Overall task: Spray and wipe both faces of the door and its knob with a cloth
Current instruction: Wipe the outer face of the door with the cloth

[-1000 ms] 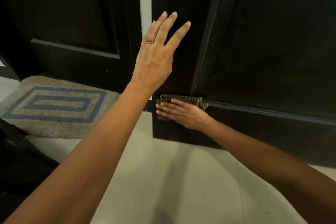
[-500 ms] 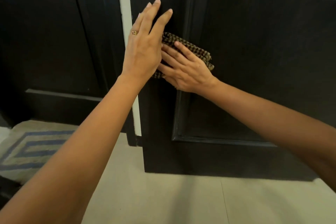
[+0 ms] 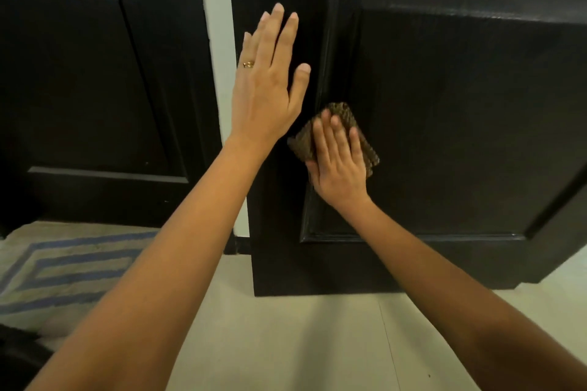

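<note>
pale floor [image 3: 286, 343] runs under a black panelled door [image 3: 444, 105] whose lower part fills the right of the head view. its near edge stands free beside a narrow strip of white wall [image 3: 216, 41]. the left grip [image 3: 266, 86] lies flat on the door's plain upright border near that edge, fingers straight and close together, thumb out to the side, holding nothing. a gold ring [image 3: 248, 64] sits on one finger. just below and to the right, the right grip [image 3: 340, 165] presses a brown checked cloth [image 3: 342, 109] against the door, where the moulded left rim meets the recessed panel. its fingers lie straight over the cloth, pointing up, not curled round it. the folded cloth shows above the fingertips and on both sides of the grip. the two grips are near each other but apart. left of the wall strip stands a second black door [image 3: 79, 89], also panelled. on the floor before it lies a beige doormat [image 3: 63, 270] with blue stripes.
</note>
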